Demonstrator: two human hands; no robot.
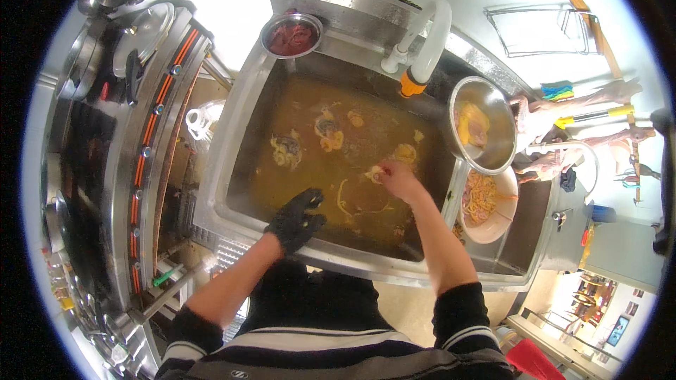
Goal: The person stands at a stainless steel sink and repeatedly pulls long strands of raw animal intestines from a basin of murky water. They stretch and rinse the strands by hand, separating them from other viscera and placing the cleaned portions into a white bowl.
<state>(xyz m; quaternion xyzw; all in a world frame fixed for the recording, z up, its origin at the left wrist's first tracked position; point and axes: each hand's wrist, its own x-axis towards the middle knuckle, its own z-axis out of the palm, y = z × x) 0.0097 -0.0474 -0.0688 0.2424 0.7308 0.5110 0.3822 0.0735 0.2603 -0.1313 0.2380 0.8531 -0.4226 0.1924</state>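
My bare right hand (398, 179) pinches a small pale-yellow piece of offal (374, 174) at the surface of the murky brown water in a steel sink (338, 253). In a black glove, my left hand (298, 220) hovers over the sink's near left part, fingers apart, small pale specks on it. Several yellowish and dark pieces of offal float around, among them a dark clump (287, 149), another clump (328, 131) and a round yellow piece (404, 153). A thin curved strand (342, 198) lies between my hands.
A steel bowl of dark red organs (291, 38) sits at the far left corner. Overhead juts a white faucet (430, 45) with an orange nozzle. At right stand a steel bowl with yellow fat (473, 125) and a bowl of yellow intestines (480, 198). A stove (145, 153) flanks the left.
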